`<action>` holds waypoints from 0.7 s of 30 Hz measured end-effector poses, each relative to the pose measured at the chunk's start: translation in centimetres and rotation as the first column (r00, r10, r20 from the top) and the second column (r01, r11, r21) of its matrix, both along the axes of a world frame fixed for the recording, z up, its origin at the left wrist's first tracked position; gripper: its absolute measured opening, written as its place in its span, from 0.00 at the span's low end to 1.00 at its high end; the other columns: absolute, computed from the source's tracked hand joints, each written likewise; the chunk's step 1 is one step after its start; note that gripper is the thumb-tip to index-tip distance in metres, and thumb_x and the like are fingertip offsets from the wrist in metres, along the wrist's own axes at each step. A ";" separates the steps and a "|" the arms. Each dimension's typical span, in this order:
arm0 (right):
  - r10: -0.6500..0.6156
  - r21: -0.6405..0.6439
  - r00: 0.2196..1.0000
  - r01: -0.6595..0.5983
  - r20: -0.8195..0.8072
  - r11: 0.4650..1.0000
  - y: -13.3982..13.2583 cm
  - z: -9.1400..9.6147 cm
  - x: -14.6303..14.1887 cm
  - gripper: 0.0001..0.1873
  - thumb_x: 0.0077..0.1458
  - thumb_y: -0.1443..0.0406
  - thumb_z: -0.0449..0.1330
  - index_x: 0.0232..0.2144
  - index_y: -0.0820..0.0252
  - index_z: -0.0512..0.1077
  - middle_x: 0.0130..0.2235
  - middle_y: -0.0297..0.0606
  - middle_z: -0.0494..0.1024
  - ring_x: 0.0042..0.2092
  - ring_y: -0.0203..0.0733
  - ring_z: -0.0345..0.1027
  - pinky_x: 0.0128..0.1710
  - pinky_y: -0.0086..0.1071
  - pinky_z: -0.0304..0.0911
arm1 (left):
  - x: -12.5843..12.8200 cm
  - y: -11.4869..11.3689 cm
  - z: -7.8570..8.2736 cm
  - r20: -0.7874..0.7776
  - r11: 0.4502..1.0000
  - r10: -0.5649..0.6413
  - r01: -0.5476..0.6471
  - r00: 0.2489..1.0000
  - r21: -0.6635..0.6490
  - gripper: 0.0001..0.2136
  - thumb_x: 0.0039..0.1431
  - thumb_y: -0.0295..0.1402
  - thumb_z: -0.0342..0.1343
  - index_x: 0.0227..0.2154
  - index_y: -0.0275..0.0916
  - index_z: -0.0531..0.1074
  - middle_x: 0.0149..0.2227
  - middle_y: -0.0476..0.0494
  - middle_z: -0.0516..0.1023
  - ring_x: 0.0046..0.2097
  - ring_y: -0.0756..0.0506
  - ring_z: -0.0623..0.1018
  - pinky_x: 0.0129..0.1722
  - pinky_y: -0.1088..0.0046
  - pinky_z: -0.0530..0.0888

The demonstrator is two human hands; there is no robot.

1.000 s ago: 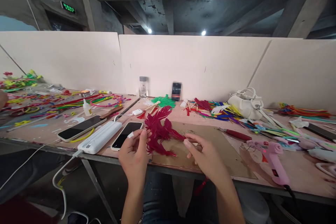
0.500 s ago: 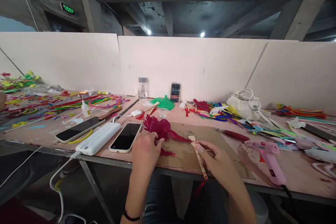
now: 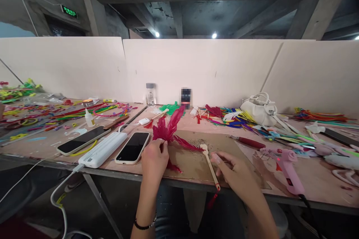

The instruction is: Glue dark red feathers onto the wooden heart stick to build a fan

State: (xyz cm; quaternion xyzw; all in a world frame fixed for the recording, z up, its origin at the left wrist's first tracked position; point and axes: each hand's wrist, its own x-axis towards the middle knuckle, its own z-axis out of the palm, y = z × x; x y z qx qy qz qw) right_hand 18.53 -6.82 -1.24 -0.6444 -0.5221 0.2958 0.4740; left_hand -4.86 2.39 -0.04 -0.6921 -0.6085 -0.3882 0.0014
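My left hand [image 3: 155, 160] is pinched on a bunch of crimson feathers [image 3: 165, 129] at the left edge of a brown cardboard sheet [image 3: 193, 170]. One long feather stands up from the bunch, and another reaches right to the wide end of a flat wooden stick [image 3: 209, 162]. That stick lies slanted on the cardboard, its lower end poking past the table edge with a red tassel [image 3: 212, 201] hanging from it. Just right of the stick is my right hand [image 3: 235, 175], its fingers loosely bent and apart, with nothing seen in them.
A pink glue gun [image 3: 288, 168] and a red-handled tool [image 3: 251, 142] lie to the right. Left are a phone [image 3: 133, 147], a white power bank [image 3: 103, 149] and another phone [image 3: 84, 140]. Behind stand a clear bottle [image 3: 150, 95] and a white handbag [image 3: 259, 110].
My right hand has let go of the wooden stick and moved slightly right. In my left hand, the feathers have shifted, and a long one now points upward.
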 end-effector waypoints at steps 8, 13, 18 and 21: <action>0.065 -0.056 0.997 -0.068 -0.047 0.996 0.3 -0.4 0.1 0.31 0.59 0.40 0.57 0.47 0.57 0.77 0.24 0.32 0.72 0.28 0.42 0.70 0.26 0.31 0.68 | 0.0 -0.3 0.3 0.039 0.994 0.111 -0.112 0.993 0.010 0.11 0.67 0.35 0.54 0.31 0.39 0.79 0.34 0.40 0.85 0.38 0.38 0.82 0.34 0.67 0.64; 0.034 -0.073 0.999 -0.037 -0.043 0.997 0.3 -0.5 0.3 0.33 0.58 0.40 0.57 0.51 0.57 0.76 0.24 0.31 0.72 0.25 0.40 0.66 0.22 0.28 0.60 | 0.0 -0.5 0.1 -0.067 0.990 0.141 -0.141 0.988 0.000 0.15 0.65 0.37 0.55 0.21 0.41 0.71 0.26 0.42 0.80 0.32 0.39 0.78 0.30 0.67 0.57; -0.028 0.031 0.995 0.026 0.091 0.999 0.1 0.0 1.4 0.31 0.60 0.42 0.55 0.50 0.58 0.78 0.23 0.33 0.76 0.23 0.41 0.66 0.22 0.31 0.56 | -0.2 -0.3 -0.2 -0.052 0.991 0.080 -0.074 0.995 0.110 0.23 0.67 0.41 0.54 0.16 0.42 0.60 0.19 0.46 0.69 0.26 0.44 0.70 0.29 0.67 0.53; -0.141 0.160 0.957 0.102 0.255 0.982 1.4 2.6 3.3 0.25 0.61 0.47 0.56 0.48 0.57 0.80 0.24 0.34 0.78 0.24 0.43 0.70 0.24 0.33 0.59 | -0.1 -0.4 -0.2 0.001 0.959 -0.082 0.079 0.997 0.272 0.22 0.68 0.39 0.54 0.18 0.42 0.60 0.20 0.49 0.67 0.26 0.45 0.68 0.30 0.67 0.58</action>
